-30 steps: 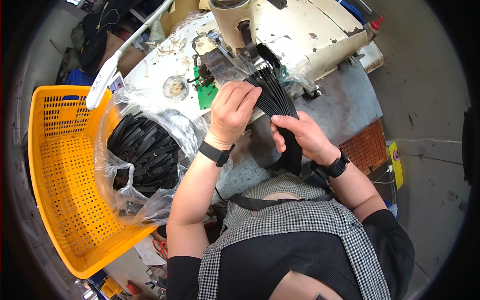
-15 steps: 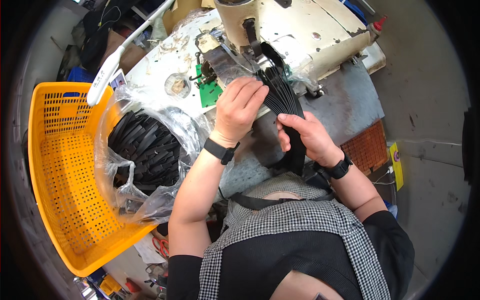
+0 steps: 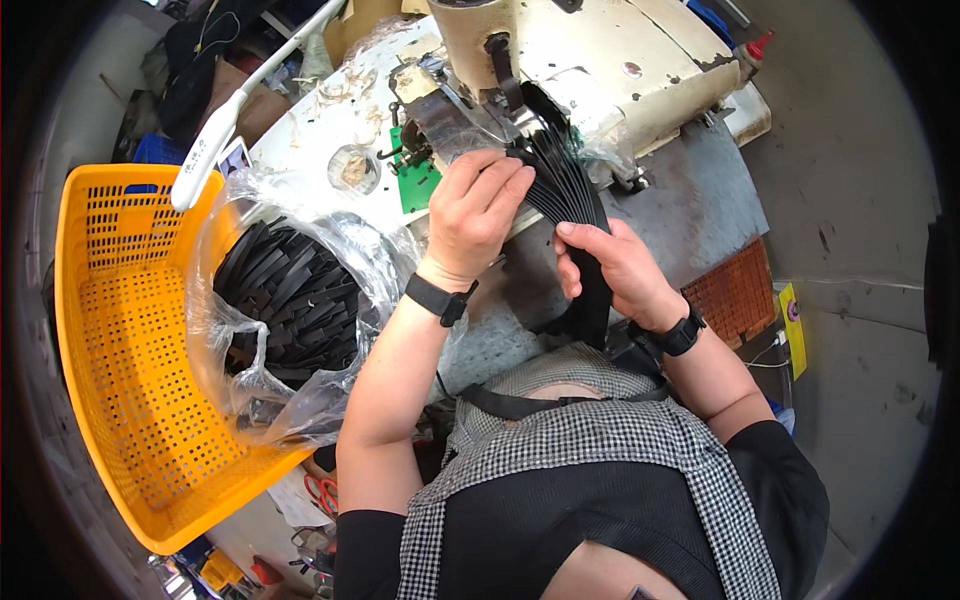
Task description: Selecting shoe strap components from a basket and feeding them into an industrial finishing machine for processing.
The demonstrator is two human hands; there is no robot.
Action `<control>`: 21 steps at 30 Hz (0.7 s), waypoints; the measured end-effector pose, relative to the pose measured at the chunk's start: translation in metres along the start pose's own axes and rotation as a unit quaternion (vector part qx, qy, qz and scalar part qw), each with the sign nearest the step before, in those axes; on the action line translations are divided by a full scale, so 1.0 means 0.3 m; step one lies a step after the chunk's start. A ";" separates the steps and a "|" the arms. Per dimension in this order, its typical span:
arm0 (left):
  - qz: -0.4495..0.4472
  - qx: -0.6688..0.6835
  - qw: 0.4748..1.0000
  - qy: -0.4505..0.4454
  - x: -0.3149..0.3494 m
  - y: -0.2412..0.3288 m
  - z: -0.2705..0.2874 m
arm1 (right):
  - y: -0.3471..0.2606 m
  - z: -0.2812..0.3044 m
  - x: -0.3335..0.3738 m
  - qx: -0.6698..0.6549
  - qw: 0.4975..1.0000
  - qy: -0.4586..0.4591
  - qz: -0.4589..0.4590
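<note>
Here we are at the machine, and the black strips are fanned out between our right fingers and the metal parts just beyond our left fingertips. Our right hand is closed about the gathered bundle, thumb laid across the top, though part of the grip is hidden underneath. Our left hand has thumb and fingers drawn nearly together at the fan's left edge; whether a single strip is pinched there, we can't tell!

So where's the danger? Those left fingertips sit right beside the metalwork, and if the machine ran with them there, we could see a nip. If that right thumb eases off, the fan could well slither apart, smooth and thin as the strips look. And uneven tension between our two hands might leave one strip skewed or overlapping its neighbour.

Now the containers, out to the left of our left fingers: a clear plastic bag, its mouth wide, with a heap of loose black pieces inside. Farther left, the yellow basket has the bag leaning over its near side, and its perforated floor shows. Just beyond our left knuckles, to the left, a small round dish holds pale scraps.
</note>
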State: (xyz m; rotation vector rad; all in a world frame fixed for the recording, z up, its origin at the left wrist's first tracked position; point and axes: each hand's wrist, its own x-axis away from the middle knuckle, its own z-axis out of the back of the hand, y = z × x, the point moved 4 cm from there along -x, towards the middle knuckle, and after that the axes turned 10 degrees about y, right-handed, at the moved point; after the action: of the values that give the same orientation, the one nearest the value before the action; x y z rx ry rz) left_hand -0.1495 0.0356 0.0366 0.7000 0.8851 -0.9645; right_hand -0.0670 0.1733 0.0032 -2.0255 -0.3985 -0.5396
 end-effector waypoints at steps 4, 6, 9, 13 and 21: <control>-0.002 0.013 1.000 -0.008 0.009 -0.001 -0.005 | -0.002 0.004 0.014 0.010 1.000 0.013 0.002; -0.002 0.020 1.000 0.004 0.023 -0.011 0.000 | 0.007 -0.002 0.010 0.016 1.000 0.003 0.014; 0.011 0.030 0.999 0.002 0.026 -0.019 -0.001 | 0.007 -0.013 0.011 0.003 1.000 0.004 0.012; 0.009 0.021 1.000 -0.009 0.010 -0.004 -0.001 | 0.004 0.002 0.011 0.005 1.000 0.011 0.010; 0.017 0.046 0.999 0.006 0.027 -0.018 0.001 | 0.003 -0.010 0.013 0.010 1.000 0.004 0.027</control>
State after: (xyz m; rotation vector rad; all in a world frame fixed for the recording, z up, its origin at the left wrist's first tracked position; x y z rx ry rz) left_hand -0.1521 0.0300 0.0291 0.7984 0.8401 -0.9765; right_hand -0.0637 0.1704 0.0060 -2.0078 -0.3423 -0.5096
